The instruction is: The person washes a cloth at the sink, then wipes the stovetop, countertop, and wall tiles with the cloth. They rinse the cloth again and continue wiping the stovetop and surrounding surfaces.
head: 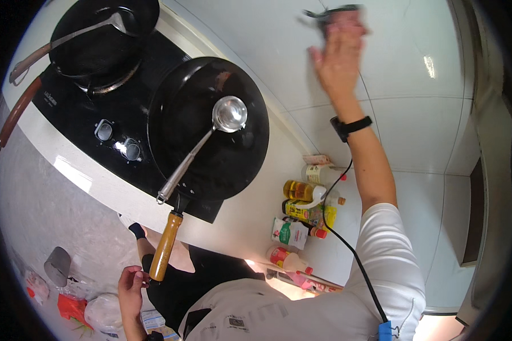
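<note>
My right hand, blurred, is stretched out against the white tiled wall. Under its fingers is a dark and reddish cloth, pressed to the tile. My left hand hangs low, its fingers loosely curled and holding nothing that I can see. Closest to it is the wooden handle of a black wok, which sits on the right side of the black gas hob. A metal ladle lies in this wok, its shaft across the rim.
Another black wok with a wood-handled spatula stands on the left burner. Along the counter are an oil bottle, a seasoning bag and several other bottles. Plastic bags and a grey bin are on the floor.
</note>
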The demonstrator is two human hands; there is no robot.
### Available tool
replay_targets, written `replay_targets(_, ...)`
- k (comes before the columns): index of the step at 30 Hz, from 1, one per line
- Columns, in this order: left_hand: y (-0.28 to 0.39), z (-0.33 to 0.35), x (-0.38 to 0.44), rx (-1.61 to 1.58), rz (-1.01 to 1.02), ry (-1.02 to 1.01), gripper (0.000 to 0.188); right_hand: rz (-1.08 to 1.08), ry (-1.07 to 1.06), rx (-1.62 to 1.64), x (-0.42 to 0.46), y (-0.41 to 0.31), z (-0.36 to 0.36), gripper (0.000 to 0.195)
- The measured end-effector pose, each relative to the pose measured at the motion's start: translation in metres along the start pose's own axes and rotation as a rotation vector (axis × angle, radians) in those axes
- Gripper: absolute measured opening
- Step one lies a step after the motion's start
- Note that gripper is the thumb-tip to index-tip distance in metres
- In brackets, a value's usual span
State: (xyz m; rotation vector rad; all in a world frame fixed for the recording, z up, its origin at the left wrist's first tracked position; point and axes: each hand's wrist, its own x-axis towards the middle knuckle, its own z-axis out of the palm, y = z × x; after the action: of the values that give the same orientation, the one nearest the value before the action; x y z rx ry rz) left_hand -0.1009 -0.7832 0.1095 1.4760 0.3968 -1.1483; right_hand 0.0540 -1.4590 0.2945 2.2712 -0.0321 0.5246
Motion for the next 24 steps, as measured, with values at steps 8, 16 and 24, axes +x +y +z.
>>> replay_targets(8,-0.012,-0.012,-0.010,-0.101,0.003,0.021,0.015,-0.389,-0.450,0.119,-0.070,-0.012,0.035,0.076)
replay_targets(16,-0.012,-0.007,0.001,-0.163,0.040,-0.009,0.014,-0.305,0.218,0.045,0.150,-0.014,-0.020,0.027)
replay_targets(24,-0.024,-0.026,-0.001,-0.163,0.001,0.042,0.015,-0.643,-0.368,0.056,-0.011,-0.040,0.035,0.076)
